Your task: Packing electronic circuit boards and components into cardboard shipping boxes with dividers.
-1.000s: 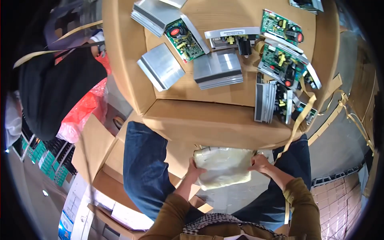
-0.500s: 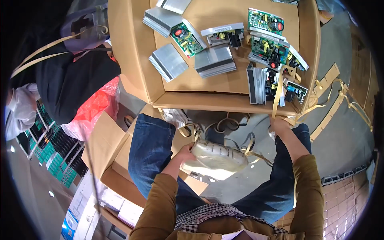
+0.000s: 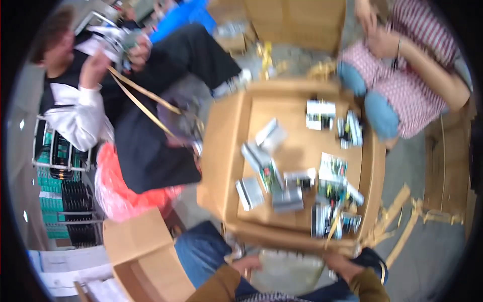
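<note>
A pale, translucent plastic-wrapped package [image 3: 287, 272] is between my knees, below the near edge of a large cardboard box [image 3: 282, 232]. My left hand [image 3: 246, 263] is closed on the package's left edge. At its right upper corner is my right hand [image 3: 341, 264], fingers curled against it and blurred by motion. A tan strap [image 3: 332, 227] hangs over the box's near wall, close above my right hand. Inside the box lie several green circuit boards [image 3: 333, 166] with metal heat sinks [image 3: 250, 194].
At the left, a person in black [image 3: 151, 156] handles tan straps [image 3: 146, 103] beside a red plastic bag [image 3: 131, 189]. Another person in checked clothing [image 3: 402, 85] sits at the far right. An opened carton [image 3: 138, 239] stands by my left leg. Cardboard strips [image 3: 397, 214] lie on the floor at right.
My view has tipped up, bringing both people into sight. My right hand has moved from the strap at the box edge to the package's right side. My left hand still holds the package.
</note>
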Available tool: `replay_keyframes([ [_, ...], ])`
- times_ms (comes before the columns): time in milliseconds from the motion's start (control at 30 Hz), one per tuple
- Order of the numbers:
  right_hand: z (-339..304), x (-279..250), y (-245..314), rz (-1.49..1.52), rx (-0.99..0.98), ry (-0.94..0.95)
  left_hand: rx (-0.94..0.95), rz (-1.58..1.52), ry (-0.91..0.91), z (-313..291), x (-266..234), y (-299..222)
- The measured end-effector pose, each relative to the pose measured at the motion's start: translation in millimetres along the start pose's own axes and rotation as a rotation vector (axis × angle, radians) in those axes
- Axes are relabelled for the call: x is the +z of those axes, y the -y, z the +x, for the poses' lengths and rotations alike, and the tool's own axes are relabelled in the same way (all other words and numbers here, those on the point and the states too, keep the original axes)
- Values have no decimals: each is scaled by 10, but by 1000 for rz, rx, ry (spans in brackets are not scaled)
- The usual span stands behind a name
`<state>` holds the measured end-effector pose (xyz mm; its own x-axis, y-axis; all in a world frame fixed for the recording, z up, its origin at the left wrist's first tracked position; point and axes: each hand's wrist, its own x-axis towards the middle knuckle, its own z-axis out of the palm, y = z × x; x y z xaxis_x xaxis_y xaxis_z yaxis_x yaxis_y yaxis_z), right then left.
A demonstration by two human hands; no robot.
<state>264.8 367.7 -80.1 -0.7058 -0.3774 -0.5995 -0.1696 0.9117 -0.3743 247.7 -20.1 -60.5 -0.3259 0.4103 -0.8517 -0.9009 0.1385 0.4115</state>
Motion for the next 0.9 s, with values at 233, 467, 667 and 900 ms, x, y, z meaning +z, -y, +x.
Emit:
replay_keyframes([
  [233, 281, -330, -519, 136, -266, 360, -361, 1137, 249, 338, 419, -545],
  [467, 1123, -989, -747, 167, -169, 197, -129, 1159, 268, 319, 609, -1437],
  [667, 1084, -879, -756, 279, -51, 289, -34, 1112, 302, 522, 676, -1261],
  [900, 815, -551, -571, 430, 92, 415, 38, 1045, 341, 635, 786, -724],
])
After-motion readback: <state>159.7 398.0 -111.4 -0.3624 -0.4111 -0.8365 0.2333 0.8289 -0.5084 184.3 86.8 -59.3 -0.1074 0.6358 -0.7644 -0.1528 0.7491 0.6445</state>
